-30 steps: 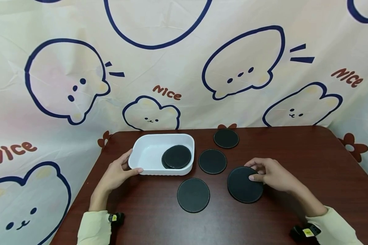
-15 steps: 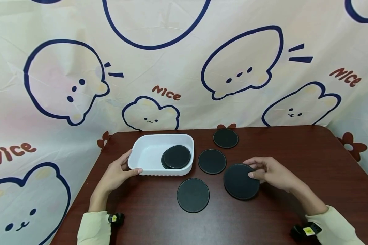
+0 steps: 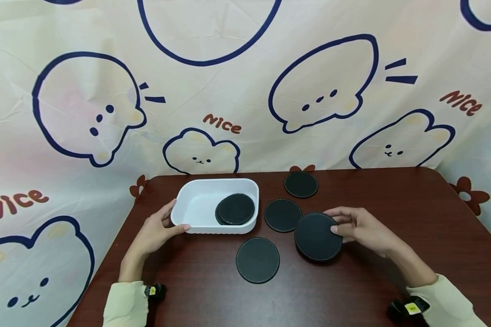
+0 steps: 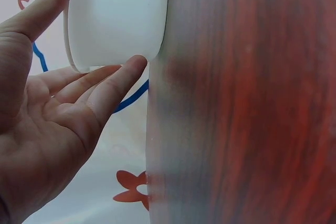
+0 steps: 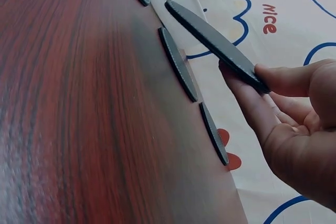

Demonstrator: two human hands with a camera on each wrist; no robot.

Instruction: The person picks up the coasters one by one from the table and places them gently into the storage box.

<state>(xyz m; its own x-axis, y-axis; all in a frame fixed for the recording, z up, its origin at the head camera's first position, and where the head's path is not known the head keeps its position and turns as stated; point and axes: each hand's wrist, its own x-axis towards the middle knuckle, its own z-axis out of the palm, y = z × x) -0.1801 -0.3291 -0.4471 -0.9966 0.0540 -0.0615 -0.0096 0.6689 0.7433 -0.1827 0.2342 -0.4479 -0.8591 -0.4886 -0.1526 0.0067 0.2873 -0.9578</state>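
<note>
My right hand (image 3: 366, 230) pinches a round black coaster (image 3: 317, 238) with stitched edging, thumb on top and fingers beneath. In the right wrist view this held coaster (image 5: 218, 40) is lifted off the table and tilted. At the left end of a white plastic tray (image 3: 194, 204), my left hand (image 3: 152, 234) grips the corner, thumb on the near rim and fingers at the side. Overlapping black coasters (image 3: 237, 209) lie in the tray's right part. Three more lie flat on the table: a near coaster (image 3: 258, 260), a middle coaster (image 3: 283, 215) and a far coaster (image 3: 301, 184).
A dark reddish-brown wooden table (image 3: 253, 306) bears everything. Behind its far edge hangs a pale cloth (image 3: 253, 91) printed with blue outlines and "Nice". Each wrist wears a black strap, the left strap (image 3: 156, 291) and the right strap (image 3: 407, 309).
My right hand has raised the coaster and carried it leftward and slightly away, closer to the middle coaster. The left hand and the tray have stayed in place.
</note>
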